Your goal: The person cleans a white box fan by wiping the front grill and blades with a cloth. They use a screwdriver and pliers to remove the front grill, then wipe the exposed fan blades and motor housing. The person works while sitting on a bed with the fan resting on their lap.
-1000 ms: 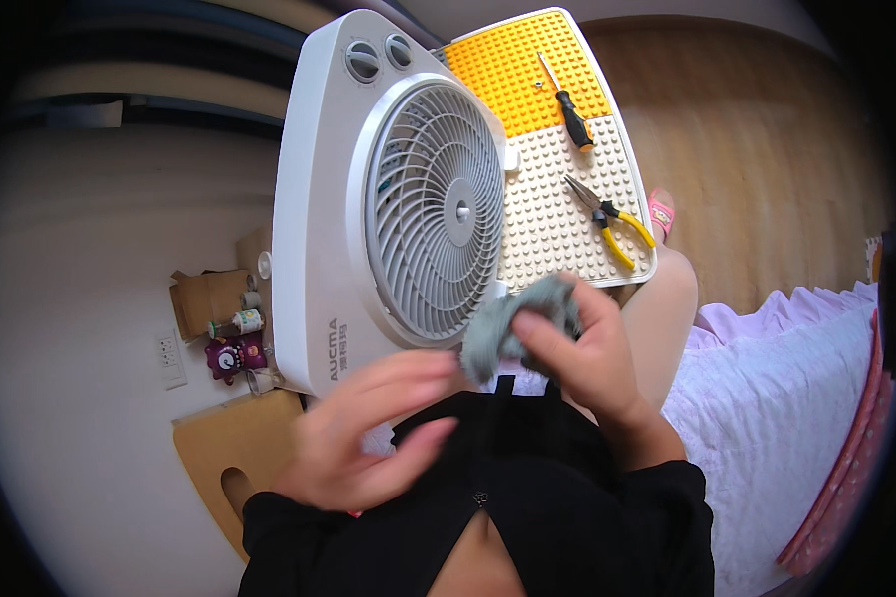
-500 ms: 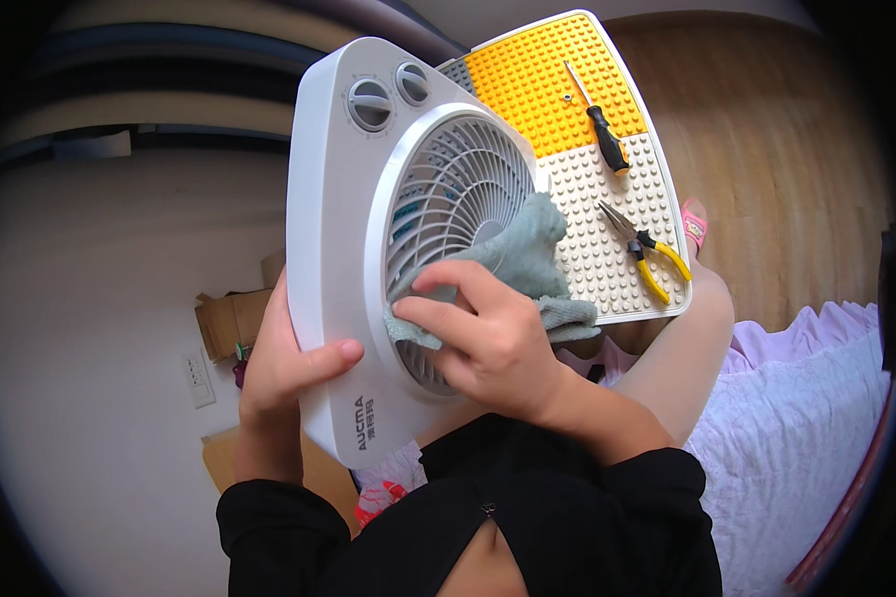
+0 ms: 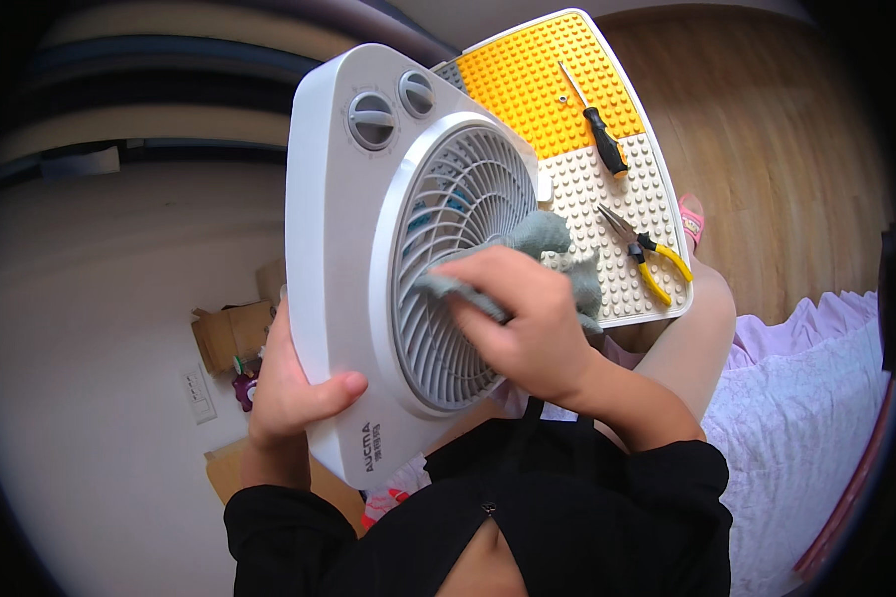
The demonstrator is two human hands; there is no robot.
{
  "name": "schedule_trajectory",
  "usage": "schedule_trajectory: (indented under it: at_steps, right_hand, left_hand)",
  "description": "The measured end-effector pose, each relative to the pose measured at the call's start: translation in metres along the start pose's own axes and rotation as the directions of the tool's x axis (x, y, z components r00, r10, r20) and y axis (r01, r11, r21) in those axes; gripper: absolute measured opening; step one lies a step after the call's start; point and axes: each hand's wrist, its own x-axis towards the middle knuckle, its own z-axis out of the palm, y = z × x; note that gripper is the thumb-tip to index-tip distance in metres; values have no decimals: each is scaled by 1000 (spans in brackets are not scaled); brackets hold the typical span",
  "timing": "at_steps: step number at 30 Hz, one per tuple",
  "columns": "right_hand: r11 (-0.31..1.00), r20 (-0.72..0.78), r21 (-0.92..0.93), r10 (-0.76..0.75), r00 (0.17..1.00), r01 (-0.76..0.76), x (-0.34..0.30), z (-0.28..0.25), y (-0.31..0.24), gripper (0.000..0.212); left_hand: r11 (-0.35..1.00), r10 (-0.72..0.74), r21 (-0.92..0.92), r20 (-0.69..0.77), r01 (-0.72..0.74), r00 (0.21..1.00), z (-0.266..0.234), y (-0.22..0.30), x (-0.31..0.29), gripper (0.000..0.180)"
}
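Observation:
My left hand [image 3: 307, 390] grips the lower left edge of a white box fan [image 3: 346, 249], thumb on its front and the other fingers hidden behind. The fan stands tilted, its round grille [image 3: 438, 343] facing up toward me and two grey knobs [image 3: 372, 121] at the far end. With my right hand [image 3: 528, 313] I pinch a grey-green cloth [image 3: 543, 234] against the middle of the grille. Part of the cloth hangs over the fan's right side, toward the studded board.
Right of the fan lies a studded board [image 3: 567, 184], yellow and white. It carries a black-handled screwdriver [image 3: 604, 139], a small metal nut [image 3: 562, 99] and yellow-handled needle-nose pliers [image 3: 645, 254]. A cardboard box [image 3: 231, 338] stands at left, a lilac bed cover [image 3: 796, 428] at right.
My right hand has slid the cloth from the grille's lower left edge up and right toward its centre. The fan has shifted slightly nearer to me, still in my left hand.

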Motion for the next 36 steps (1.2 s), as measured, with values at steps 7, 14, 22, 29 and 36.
schedule_trajectory:
  at_steps: [7, 14, 22, 29, 36]
  right_hand:
    - [924, -124, 325, 250, 960, -199, -1, 1, -7, 19]
    - [990, 8, 133, -43, 999, 41, -12, 15, -20, 31]
    - [992, 79, -78, -95, 992, 101, -3, 8, -8, 28]
    - [986, -94, 151, 87, 992, -72, -4, 4, -4, 23]
    - [990, 1, -84, -114, 993, 114, 0, 8, 7, 26]
  left_hand:
    - [976, -130, -173, 12, 130, 992, -8, -9, -11, 95]
    - [869, -150, -454, 135, 196, 979, -5, -24, -15, 96]
    - [871, -97, -469, 125, 145, 987, -1, -24, -5, 98]
    - [876, -115, -455, 124, 160, 986, 7, -18, -4, 102]
    - [848, -145, -490, 147, 200, 978, 7, -16, -5, 100]
